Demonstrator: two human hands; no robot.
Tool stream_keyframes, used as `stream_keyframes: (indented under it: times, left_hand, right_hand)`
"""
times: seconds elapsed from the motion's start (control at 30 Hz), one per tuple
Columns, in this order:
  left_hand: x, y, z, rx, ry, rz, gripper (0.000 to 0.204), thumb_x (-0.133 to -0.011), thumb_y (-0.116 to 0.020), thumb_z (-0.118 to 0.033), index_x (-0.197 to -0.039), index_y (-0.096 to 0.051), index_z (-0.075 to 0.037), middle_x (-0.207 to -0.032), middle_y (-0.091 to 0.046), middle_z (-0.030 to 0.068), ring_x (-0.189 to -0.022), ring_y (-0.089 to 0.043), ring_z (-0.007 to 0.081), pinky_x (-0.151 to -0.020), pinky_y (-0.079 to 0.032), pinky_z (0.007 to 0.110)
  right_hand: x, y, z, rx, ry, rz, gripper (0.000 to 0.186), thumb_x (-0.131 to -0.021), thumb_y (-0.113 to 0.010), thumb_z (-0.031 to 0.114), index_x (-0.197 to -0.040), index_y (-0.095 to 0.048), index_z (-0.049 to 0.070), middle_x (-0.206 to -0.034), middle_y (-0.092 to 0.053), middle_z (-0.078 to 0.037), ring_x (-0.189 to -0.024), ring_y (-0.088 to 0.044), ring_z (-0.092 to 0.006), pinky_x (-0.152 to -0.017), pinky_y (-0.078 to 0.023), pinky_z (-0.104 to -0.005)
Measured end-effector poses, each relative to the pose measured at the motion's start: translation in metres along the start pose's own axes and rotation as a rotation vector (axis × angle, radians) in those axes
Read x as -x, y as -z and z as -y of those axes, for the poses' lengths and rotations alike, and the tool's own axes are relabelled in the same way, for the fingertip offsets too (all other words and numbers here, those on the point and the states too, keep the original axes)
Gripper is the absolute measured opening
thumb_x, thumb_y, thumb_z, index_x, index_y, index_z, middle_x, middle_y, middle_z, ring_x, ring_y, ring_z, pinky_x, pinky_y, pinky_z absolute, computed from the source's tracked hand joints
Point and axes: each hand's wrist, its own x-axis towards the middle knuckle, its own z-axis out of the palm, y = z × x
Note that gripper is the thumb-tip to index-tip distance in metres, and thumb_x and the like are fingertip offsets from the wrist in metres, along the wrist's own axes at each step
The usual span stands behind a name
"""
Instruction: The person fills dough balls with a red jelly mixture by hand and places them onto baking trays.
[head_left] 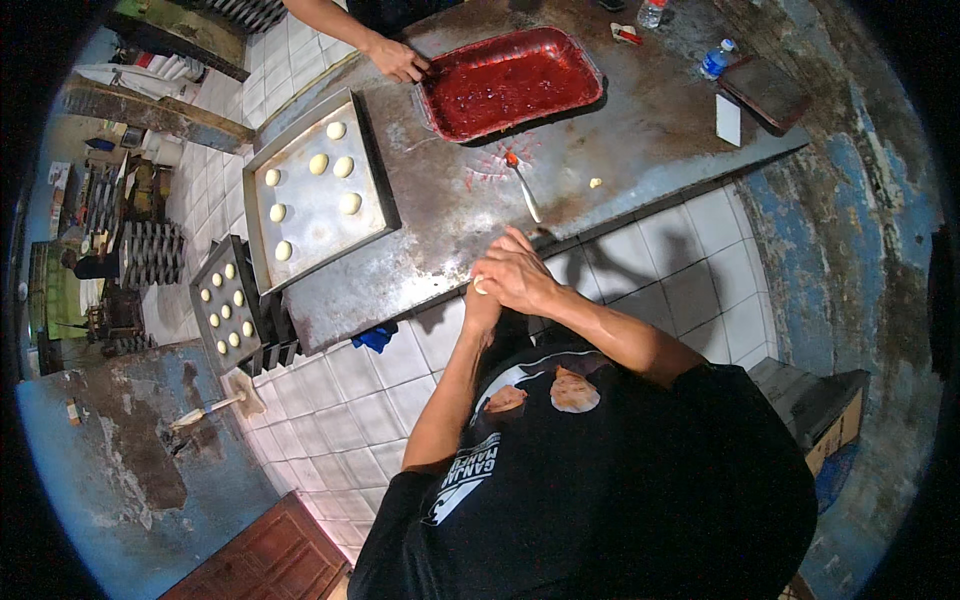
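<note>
In front of my chest, at the table's near edge, my two hands are pressed together. Between the palms a small pale piece of dough [481, 285] shows at one side; most of it is hidden. My right hand [520, 277] lies over my left hand [483, 312], both closed around the dough. Just beyond them a metal spoon [527, 192] rests on the table, its bowl smeared red. To the left a large square baking tray [312, 228] holds several round dough balls [350, 203], spaced apart.
Another person's hand [398, 62] touches the left edge of a pan of red filling [510, 85]. A bit of dough [596, 183] lies on the metal table [420, 225]. At the far right are a bottle [716, 60] and a white card [728, 120]. More dough balls fill a lower tray [240, 275].
</note>
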Motion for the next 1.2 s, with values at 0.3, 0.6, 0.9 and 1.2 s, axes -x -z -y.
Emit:
stream_keyframes:
  times: [0.3,0.6,0.9,1.2]
  left_hand:
    - [-0.063,0.039,-0.092,0.338,-0.113,-0.019,0.068,-0.081,-0.073,0.007,-0.142,-0.043,-0.002,-0.118,-0.068,0.0091,-0.112,-0.064,0.0173,-0.102,-0.047,0.031]
    - [-0.169,0.124,-0.115,0.024,-0.211,-0.081,0.049,-0.083,-0.078,-0.002,-0.128,-0.058,-0.002,-0.115,-0.068,0.008,-0.107,-0.064,0.016,-0.096,-0.05,0.029]
    - [-0.247,0.149,-0.131,-0.11,-0.182,-0.181,0.049,-0.081,-0.081,-0.004,-0.125,-0.058,-0.003,-0.109,-0.072,0.0099,-0.1,-0.068,0.0165,-0.09,-0.053,0.03]
    - [-0.275,0.133,-0.123,-0.034,-0.221,-0.251,0.046,-0.083,-0.081,-0.008,-0.121,-0.054,-0.003,-0.108,-0.069,0.0096,-0.1,-0.066,0.0173,-0.089,-0.052,0.031]
  right_hand:
    - [-0.044,-0.034,-0.179,0.388,-0.679,-0.038,0.029,-0.092,-0.059,0.019,-0.109,-0.063,-0.005,-0.11,-0.065,-0.026,-0.104,-0.063,-0.0428,-0.087,-0.053,-0.0495]
    - [-0.13,0.005,-0.139,-0.104,-0.566,0.017,0.023,-0.092,-0.051,0.005,-0.114,-0.057,-0.002,-0.098,-0.062,-0.032,-0.093,-0.061,-0.0504,-0.076,-0.049,-0.0546]
    - [-0.25,-0.012,-0.191,0.329,-0.59,0.287,0.025,-0.095,-0.048,0.02,-0.094,-0.066,0.003,-0.088,-0.069,-0.023,-0.082,-0.069,-0.0428,-0.071,-0.054,-0.0515]
    - [-0.233,0.035,-0.18,-0.921,-1.066,0.114,0.029,-0.099,-0.061,0.032,-0.093,-0.068,0.004,-0.067,-0.056,0.001,-0.061,-0.056,-0.0173,-0.057,-0.048,-0.037]
